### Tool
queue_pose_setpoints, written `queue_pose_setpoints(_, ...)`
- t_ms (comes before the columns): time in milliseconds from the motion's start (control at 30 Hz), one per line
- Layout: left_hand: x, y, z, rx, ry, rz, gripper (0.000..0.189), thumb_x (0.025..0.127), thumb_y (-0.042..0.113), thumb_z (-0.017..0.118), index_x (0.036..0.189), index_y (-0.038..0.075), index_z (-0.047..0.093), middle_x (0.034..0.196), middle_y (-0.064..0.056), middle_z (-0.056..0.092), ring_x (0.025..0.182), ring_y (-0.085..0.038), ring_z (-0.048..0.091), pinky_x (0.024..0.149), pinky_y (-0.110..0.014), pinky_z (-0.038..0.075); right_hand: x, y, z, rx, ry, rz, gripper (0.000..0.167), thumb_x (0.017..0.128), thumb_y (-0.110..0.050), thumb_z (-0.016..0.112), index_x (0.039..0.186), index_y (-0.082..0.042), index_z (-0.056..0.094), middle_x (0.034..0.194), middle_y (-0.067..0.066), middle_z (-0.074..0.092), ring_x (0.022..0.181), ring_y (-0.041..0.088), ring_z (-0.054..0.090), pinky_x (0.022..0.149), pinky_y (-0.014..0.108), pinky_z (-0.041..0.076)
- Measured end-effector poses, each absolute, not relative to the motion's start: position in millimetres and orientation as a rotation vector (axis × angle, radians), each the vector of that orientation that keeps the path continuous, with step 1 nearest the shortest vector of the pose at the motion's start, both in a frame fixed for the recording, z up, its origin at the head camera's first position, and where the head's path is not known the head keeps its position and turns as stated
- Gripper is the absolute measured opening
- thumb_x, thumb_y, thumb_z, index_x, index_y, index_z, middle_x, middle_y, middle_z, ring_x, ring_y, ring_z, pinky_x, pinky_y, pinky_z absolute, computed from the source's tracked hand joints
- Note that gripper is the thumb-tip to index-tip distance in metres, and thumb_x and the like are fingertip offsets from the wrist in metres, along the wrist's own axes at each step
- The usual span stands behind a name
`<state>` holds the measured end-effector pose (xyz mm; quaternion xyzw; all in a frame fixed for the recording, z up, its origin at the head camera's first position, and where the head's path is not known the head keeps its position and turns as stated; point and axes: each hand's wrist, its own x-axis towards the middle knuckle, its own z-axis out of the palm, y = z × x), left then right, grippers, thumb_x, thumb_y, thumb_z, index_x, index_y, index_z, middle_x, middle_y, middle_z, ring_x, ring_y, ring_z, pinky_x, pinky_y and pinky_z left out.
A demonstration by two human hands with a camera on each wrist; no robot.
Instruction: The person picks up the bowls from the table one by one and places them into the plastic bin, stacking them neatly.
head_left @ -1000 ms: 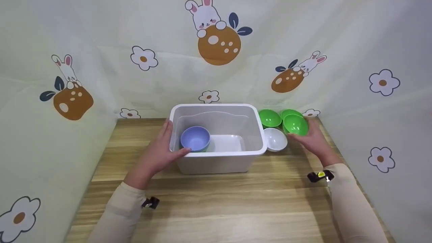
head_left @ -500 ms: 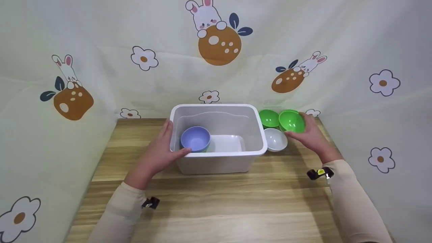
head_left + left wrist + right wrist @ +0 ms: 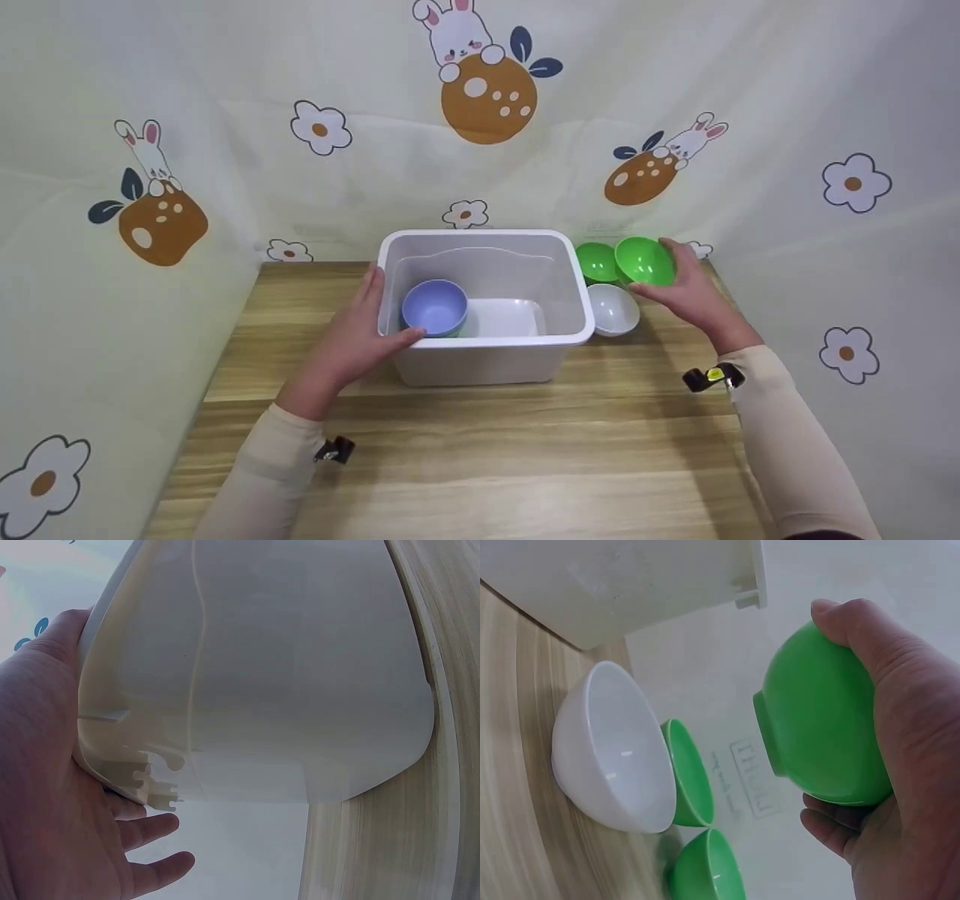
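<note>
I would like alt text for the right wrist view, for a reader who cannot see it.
A right hand holds a green bowl raised off a wooden table. On the table stand a white bowl and two other green bowls, near part of a white bin. The view appears turned sideways.

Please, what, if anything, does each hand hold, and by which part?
The right hand holds a green bowl by its rim and outer wall. The left hand rests on the rim of the white plastic bin, near one corner.
</note>
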<state>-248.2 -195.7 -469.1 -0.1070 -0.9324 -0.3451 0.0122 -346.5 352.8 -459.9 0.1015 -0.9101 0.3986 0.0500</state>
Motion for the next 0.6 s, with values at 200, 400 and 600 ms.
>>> queue_pose_setpoints(200, -246, -197, -469, -0.334, -2.906, -1.066, 0.138, 0.088, 0.085, 0.072, 0.178, 0.005, 0.005, 0.185, -0.017, 0.001, 0.168, -0.046, 0.014, 0.130, -0.068, 0.023, -343, 345, -448, 0.309, -2.800, 1.196, 0.115, 0.091, -0.046, 0.093, 0.172, 0.000, 0.025, 0.163, 0.028, 0.040, 0.141, 0.044, 0.048, 0.117, 0.063, 0.043)
queue_pose_setpoints(400, -246, -197, -468, -0.334, -2.911, -1.066, 0.137, 0.088, 0.085, 0.072, 0.178, 0.005, 0.005, 0.185, -0.016, 0.000, 0.168, -0.044, 0.014, 0.130, -0.066, 0.025, -342, 340, -439, 0.299, -2.832, 1.214, 0.116, 0.092, -0.047, 0.091, 0.174, -0.003, 0.022, 0.166, 0.027, 0.039, 0.144, 0.044, 0.046, 0.120, 0.063, 0.042)
queue_pose_setpoints(600, -246, -197, -468, -0.336, -2.907, -1.076, 0.137, 0.088, 0.084, 0.073, 0.177, 0.005, 0.004, 0.185, -0.017, 0.000, 0.168, -0.044, 0.013, 0.130, -0.066, 0.024, -344, 334, -432, 0.295, -2.839, 1.252, 0.117, 0.090, -0.052, 0.091, 0.174, -0.006, 0.023, 0.164, 0.024, 0.040, 0.144, 0.043, 0.046, 0.120, 0.063, 0.042)
